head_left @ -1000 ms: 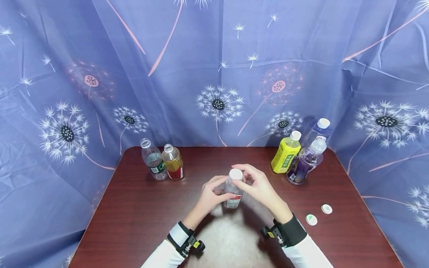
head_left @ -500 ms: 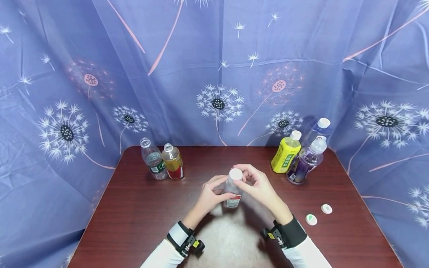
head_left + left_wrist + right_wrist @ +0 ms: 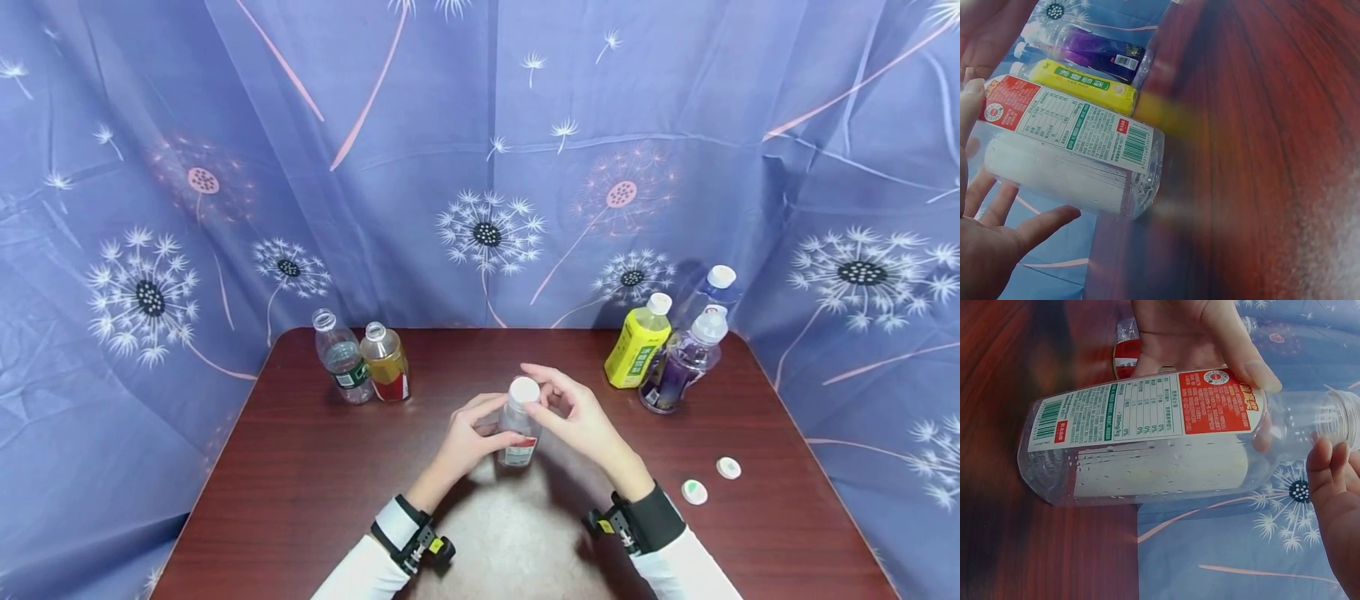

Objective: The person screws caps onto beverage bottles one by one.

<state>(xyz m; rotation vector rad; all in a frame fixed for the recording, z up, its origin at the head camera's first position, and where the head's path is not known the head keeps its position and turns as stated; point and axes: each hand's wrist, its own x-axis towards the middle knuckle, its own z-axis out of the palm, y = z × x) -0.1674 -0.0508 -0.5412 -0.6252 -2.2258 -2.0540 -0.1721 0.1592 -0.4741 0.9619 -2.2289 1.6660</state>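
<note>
A clear plastic bottle (image 3: 519, 453) with a red-and-white label stands upright at the middle of the table, its white cap (image 3: 523, 389) on top. My left hand (image 3: 467, 440) grips the bottle's body, thumb across the label in front and fingers behind. At the top, my right hand (image 3: 581, 419) holds the cap between thumb and fingers, with the index finger raised. In the right wrist view, the right hand's curled fingers (image 3: 1322, 462) lie right at the threaded neck; the cap is out of frame there. Water droplets cling inside the bottle (image 3: 1072, 169).
Two uncapped bottles stand at the back left, one clear (image 3: 345, 367) and one with a yellow-and-red label (image 3: 388, 371). Back right are a yellow bottle (image 3: 636, 346), a purple one (image 3: 675, 371) and a blue-tinted one (image 3: 701, 300). Two loose caps (image 3: 694, 492) lie front right.
The right thumb and fingers have shifted slightly rightward around the cap, and the index fingertip sits a little higher. The left hand's grip on the bottle looks the same.
</note>
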